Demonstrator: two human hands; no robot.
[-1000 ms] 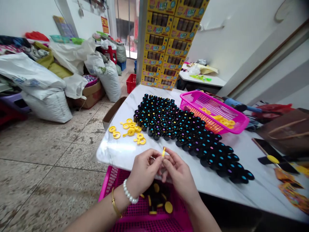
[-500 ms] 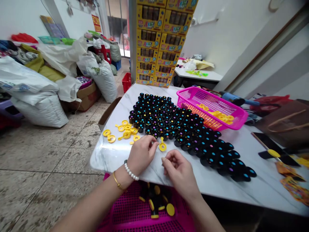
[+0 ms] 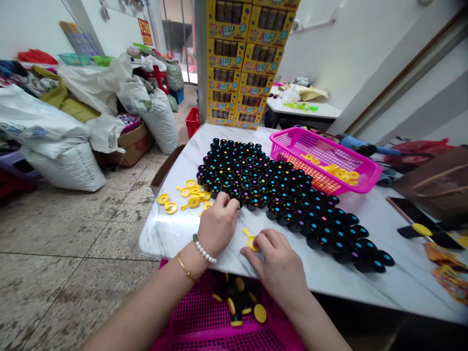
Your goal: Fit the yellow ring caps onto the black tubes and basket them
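Observation:
My left hand point(image 3: 218, 225), with a pearl bracelet at the wrist, reaches to the front edge of a dense group of small black cylinders point(image 3: 254, 183) with coloured dots on top. Its fingers are closed on one black cylinder there, mostly hidden by them. Close by, my right hand point(image 3: 281, 258) pinches the ring end of a yellow plastic ring with a tab point(image 3: 250, 238) at the tabletop. Several more yellow tabbed rings point(image 3: 192, 201) lie loose left of the cylinders.
A pink basket point(image 3: 369, 170) holding yellow rings stands behind the cylinders. Below the table edge, another pink basket point(image 3: 193, 312) contains black pieces with yellow ends. Stacked yellow boxes point(image 3: 226, 61) rise at the table's back. A phone point(image 3: 405, 214) lies at right.
My left hand has moved up to the cylinders, away from the single yellow ring. My right hand has closed on that ring, which now sits lower and nearer me.

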